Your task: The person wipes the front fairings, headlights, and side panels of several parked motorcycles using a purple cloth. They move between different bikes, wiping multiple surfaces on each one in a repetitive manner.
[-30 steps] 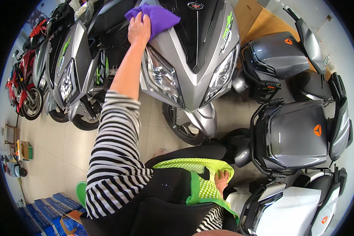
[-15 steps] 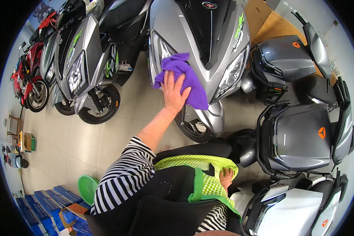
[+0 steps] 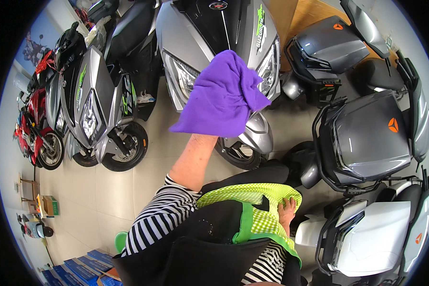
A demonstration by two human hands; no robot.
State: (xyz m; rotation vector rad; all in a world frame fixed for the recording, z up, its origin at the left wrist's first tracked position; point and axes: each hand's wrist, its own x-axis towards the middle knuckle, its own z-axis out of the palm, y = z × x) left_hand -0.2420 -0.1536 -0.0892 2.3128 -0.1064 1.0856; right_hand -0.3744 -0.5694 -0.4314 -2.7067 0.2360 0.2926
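A purple cloth (image 3: 221, 97) hangs over my left hand (image 3: 203, 140), which is stretched out in front of a grey scooter (image 3: 175, 35). The cloth hides the fingers and most of that hand, leaving the wrist bare below it. Behind the cloth are the scooter's front panel and part of its headlights; whether cloth and panel touch, I cannot tell. My right hand (image 3: 287, 210) lies with fingers apart on the green checked apron (image 3: 264, 224), over my leg.
To the left stand another grey scooter (image 3: 97, 76) and a red motorcycle (image 3: 35, 119). Grey scooters (image 3: 367, 133) and a white one (image 3: 372, 238) line the right side. Blue boxes (image 3: 76, 271) and a green basin (image 3: 121, 242) are at the lower left.
The purple cloth has come off the scooter's left headlight area and now covers my left hand, which lay on top of it before. The view has shifted; my right hand still rests on the apron.
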